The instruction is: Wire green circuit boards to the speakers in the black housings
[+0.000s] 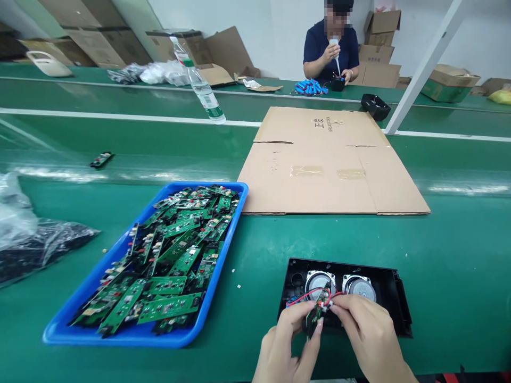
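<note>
Close by, at five o'clock, the left hand (285,343) is pinching a green board (313,321) between thumb and finger, so its grip is almost closed, with just the thin board in it. The right hand (367,330) is pinching a white plug (326,307) in its fingertips, its grip nearly closed too. Red wires (301,296) are looping around there. The board is tilting in front of a black box (390,298) that is holding two round speakers (361,288); I am not seeing whether it is touching the box.

The board is looking light and stiff, but its little parts are probably needing care, so its long edges are seeming best for holding. The wires are looking soft, so the hard plug is seeming safer to hold.

At eight o'clock, a blue tray (131,340) is sitting on the green table (255,330), holding many more boards (170,307). Farther off, flat cardboard (331,194) is lying at two o'clock. Farthest, at one o'clock, another person (313,53) is working.
</note>
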{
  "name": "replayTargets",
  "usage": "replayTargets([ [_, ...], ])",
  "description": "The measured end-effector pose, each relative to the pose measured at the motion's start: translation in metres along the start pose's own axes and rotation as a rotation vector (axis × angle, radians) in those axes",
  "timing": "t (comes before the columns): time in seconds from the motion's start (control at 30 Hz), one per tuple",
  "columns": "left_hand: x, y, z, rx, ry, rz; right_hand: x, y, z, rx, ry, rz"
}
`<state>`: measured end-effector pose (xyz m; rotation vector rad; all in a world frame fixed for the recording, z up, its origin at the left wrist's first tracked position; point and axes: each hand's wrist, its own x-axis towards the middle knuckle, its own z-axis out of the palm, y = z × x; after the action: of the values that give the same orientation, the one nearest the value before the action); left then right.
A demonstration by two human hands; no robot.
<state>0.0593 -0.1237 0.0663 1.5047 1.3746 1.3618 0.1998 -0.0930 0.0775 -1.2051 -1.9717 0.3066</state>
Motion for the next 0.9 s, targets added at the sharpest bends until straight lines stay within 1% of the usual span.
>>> replayTargets([
  [0.07,0.003,0.001,-0.003,0.001,-0.039,-0.002,-0.001,0.001,0.001,-0.019,-0.011,-0.053],
  [0.13,0.006,0.003,-0.006,0.014,-0.088,0.012,-0.003,0.001,0.001,-0.04,-0.02,-0.075],
  [0.27,0.013,0.003,-0.014,0.055,-0.203,0.065,-0.007,0.003,-0.001,-0.096,-0.02,-0.02],
  [0.33,0.014,0.002,-0.017,0.06,-0.239,0.081,-0.005,0.004,-0.003,-0.142,-0.064,-0.009],
  [0.4,0.015,0.002,-0.019,0.064,-0.253,0.1,-0.002,0.005,-0.005,-0.181,-0.128,-0.05],
  [0.47,0.015,0.002,-0.019,0.059,-0.249,0.115,0.002,0.006,-0.007,-0.179,-0.168,-0.095],
  [0.63,0.014,0.003,-0.017,-0.026,-0.183,0.101,0.009,0.006,-0.011,-0.093,-0.166,-0.107],
  [0.83,0.016,0.004,-0.013,-0.059,-0.115,0.041,0.008,0.005,-0.004,-0.072,-0.138,-0.107],
  [0.9,0.017,0.006,-0.011,-0.074,-0.106,-0.005,0.005,0.007,-0.006,-0.064,-0.146,-0.095],
])
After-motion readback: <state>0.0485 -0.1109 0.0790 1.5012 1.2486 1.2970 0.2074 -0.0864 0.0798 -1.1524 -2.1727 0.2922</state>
